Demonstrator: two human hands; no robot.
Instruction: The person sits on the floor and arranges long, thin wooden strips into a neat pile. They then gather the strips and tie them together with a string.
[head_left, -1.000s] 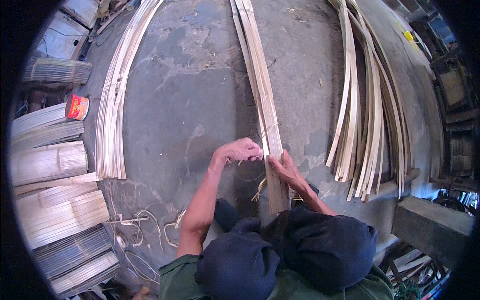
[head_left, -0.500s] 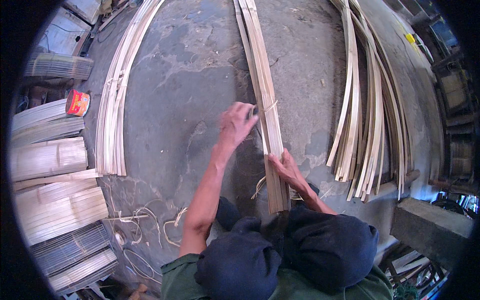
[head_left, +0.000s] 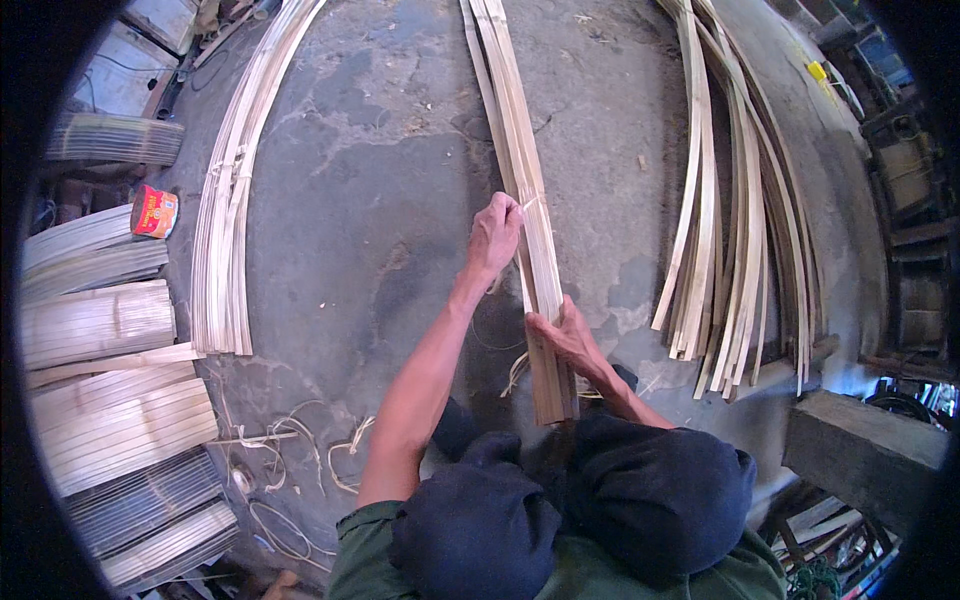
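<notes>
A long bundle of pale bamboo strips (head_left: 520, 160) runs away from me across the floor, its near end between my knees. A thin tie strip (head_left: 533, 203) goes round it. My left hand (head_left: 494, 236) is closed in a pinch at the bundle's left side, on the end of that tie strip; the fingertips partly hide it. Nearer to me, my right hand (head_left: 568, 335) grips the bundle, thumb across the top and the fingers down its right side, partly out of sight.
Another strip bundle (head_left: 228, 220) lies at the left, and loose strips (head_left: 740, 250) fan out at the right. Flat slat stacks (head_left: 120, 420) and a red tin (head_left: 154, 212) line the left edge. Thin cords (head_left: 290, 440) curl on the floor. A concrete block (head_left: 865, 450) stands at the lower right.
My left hand has risen slightly and closed at the tie strip, where before it was blurred beside the bundle. The right hand has barely shifted on the bundle.
</notes>
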